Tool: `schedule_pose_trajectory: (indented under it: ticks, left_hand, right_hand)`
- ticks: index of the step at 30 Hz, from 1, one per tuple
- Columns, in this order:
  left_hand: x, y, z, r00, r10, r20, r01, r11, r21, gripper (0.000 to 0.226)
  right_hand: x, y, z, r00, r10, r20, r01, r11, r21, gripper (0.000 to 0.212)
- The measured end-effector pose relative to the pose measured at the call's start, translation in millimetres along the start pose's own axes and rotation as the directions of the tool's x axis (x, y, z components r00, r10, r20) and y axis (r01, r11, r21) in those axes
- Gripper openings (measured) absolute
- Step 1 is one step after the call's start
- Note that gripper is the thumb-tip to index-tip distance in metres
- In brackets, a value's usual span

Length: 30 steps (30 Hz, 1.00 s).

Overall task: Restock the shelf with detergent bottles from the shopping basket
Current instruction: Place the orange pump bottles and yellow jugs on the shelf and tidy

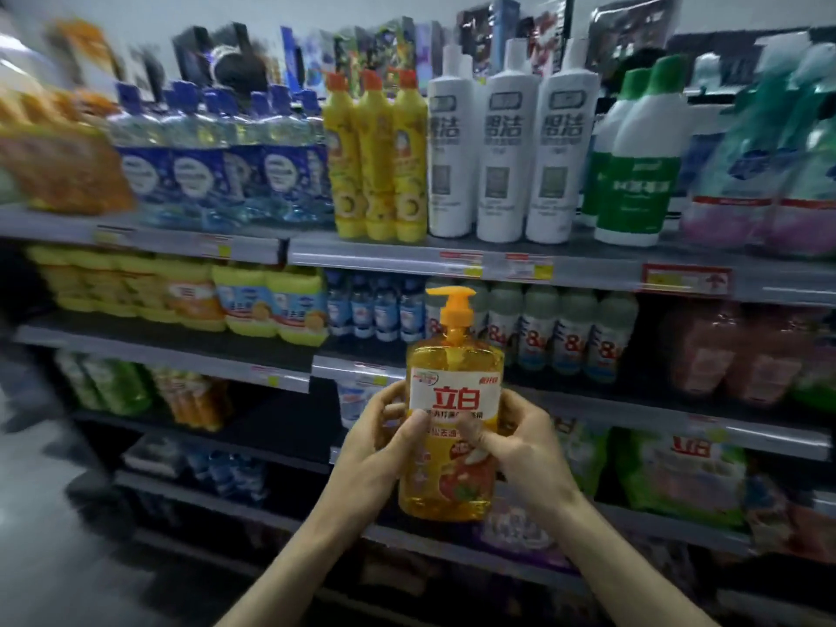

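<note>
An orange detergent bottle (452, 400) with a pump top and a white label with red characters is held upright in front of the shelves (384, 257). My left hand (384, 441) grips its left side, thumb across the label. My right hand (515, 441) grips its right side, thumb on the front. The bottle hangs in the air level with the third shelf from the top. The shopping basket is out of view.
The top shelf carries blue bottles (217, 165), yellow bottles (375, 160), white bottles (502, 156) and green-capped bottles (633, 169). The shelf below holds yellow packs (271, 305) and small bottles (570, 332). A dark gap (289, 414) lies left of my hands on the third shelf.
</note>
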<state>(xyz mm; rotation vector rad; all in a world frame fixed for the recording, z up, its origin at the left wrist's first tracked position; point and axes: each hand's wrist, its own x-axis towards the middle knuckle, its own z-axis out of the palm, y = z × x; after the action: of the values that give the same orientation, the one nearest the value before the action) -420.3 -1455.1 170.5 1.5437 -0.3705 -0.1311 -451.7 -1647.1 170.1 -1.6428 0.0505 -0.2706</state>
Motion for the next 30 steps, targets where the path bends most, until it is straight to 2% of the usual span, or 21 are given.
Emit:
schedule_pose_trajectory:
  ticks: [4,8,17,25,30]
  left_hand:
    - [18,13,-34,0.993,0.057,-0.1,-0.052,0.997,0.053,0.039]
    - [35,25,-58,0.972,0.104,-0.208,-0.088,0.992,0.086,0.035]
    - [63,56,-113,0.864,0.186,-0.469,-0.124,0.979,0.16,0.031]
    - [65,81,-198,0.748,0.233,-0.621,-0.138,0.97,0.198,0.038]
    - [62,96,-272,0.72,0.264,-0.642,-0.149,0.962,0.229,0.039]
  right_hand:
    - [43,-6,39,0.994,-0.053,0.097,0.056,0.998,-0.031,0.06]
    - [88,-15,67,0.971,-0.107,0.212,0.119,0.992,-0.047,0.058]
    - [166,-52,137,0.862,-0.217,0.459,0.223,0.974,0.043,0.056]
    - [200,-88,240,0.773,-0.281,0.569,0.258,0.958,0.124,0.051]
    - [212,-106,318,0.744,-0.308,0.593,0.27,0.95,0.156,0.041]
